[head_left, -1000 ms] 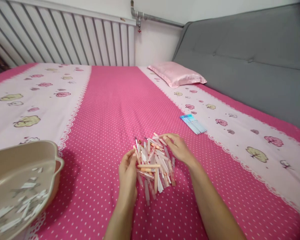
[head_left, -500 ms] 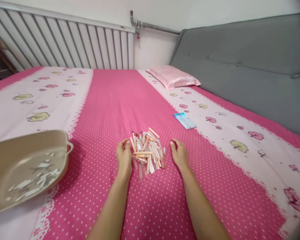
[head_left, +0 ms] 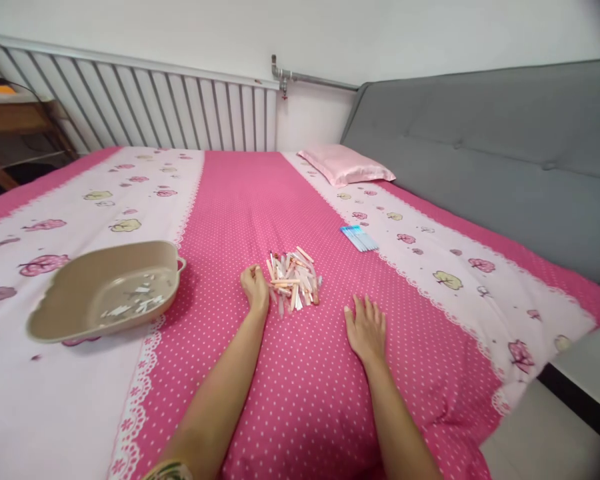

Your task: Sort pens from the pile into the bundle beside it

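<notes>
A bed (head_left: 240, 200) is seen from its near edge, with two bare forearms reaching over it. Midway across, nearer the near edge than the far one, a loose pile of pen-like pieces (head_left: 296, 280) is heaped. The left hand (head_left: 255, 287) is held just beside the pile's left side, fingers curled in; whether anything is gripped cannot be told. The right hand (head_left: 367, 327) is laid open, palm down, fingers spread, apart from the pile and closer to the near edge; nothing is seen in it.

The pile could be scattered if it were knocked by the curled fingers or if the cloth were tugged, since slim, rounded pieces roll easily. The basin (head_left: 85, 277), set toward the left edge, could be tipped if the soft bed were pressed beside it, and its white strips (head_left: 140, 303) spilled.

The pieces are narrow, some clear and plastic-looking, others peach or white. Blue-tipped pens (head_left: 360, 239) are lined up flat toward the right edge. The cover is dotted pink cloth, lightly creased, with lace-patterned borders. The basin is beige, smooth and round-cornered.
</notes>
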Tool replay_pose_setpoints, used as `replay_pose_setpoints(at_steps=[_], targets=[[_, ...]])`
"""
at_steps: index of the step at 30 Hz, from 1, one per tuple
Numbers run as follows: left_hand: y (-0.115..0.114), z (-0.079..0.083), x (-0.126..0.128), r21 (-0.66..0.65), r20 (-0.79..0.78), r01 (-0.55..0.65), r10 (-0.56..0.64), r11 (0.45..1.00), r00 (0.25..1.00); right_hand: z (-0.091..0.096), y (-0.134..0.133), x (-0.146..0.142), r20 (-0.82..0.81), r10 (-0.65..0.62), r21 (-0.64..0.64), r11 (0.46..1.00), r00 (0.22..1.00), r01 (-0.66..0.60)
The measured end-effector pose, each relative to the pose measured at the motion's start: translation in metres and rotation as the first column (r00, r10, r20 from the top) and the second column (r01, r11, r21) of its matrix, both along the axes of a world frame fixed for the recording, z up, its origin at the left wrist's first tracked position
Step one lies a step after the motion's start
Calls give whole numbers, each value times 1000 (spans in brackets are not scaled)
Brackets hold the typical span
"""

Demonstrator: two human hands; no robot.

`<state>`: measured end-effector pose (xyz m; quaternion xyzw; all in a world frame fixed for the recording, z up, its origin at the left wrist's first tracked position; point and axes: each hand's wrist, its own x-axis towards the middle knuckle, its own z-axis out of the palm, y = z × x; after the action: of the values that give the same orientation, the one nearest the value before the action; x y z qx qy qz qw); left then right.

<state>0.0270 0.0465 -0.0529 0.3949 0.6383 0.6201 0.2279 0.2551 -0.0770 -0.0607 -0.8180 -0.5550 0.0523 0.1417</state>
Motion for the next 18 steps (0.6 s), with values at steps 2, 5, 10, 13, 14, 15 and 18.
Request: replay_pose_setpoints(at_steps=[2, 5, 10, 13, 14, 15, 18], targets=[[-9, 2, 1, -13, -24, -32, 32, 999, 999, 1, -10, 2, 29, -14, -24, 1000, 999, 15], [-29, 5, 0, -15, -55, -39, 38, 999, 998, 3, -22, 4, 53, -24, -56, 998, 998, 27], [-75, 9, -9, 0, -110, 41, -41, 999, 993, 6, -37, 5, 58, -54, -75, 995, 997, 59], [-102, 11, -18, 6, -147, 105, -103, 994, 984, 6, -43, 5, 47, -52, -68, 996, 998, 55], [-111, 11, -21, 7, -162, 131, -128, 991, 978, 7, -45, 5, 42, -49, -66, 996, 998, 52], [-119, 12, -24, 8, -177, 156, -152, 988, 972, 7, -46, 5, 38, -47, -66, 997, 998, 49], [-144, 12, -35, 3, -226, 222, -215, 975, 950, 7, -49, 6, 31, -40, -77, 996, 999, 42]])
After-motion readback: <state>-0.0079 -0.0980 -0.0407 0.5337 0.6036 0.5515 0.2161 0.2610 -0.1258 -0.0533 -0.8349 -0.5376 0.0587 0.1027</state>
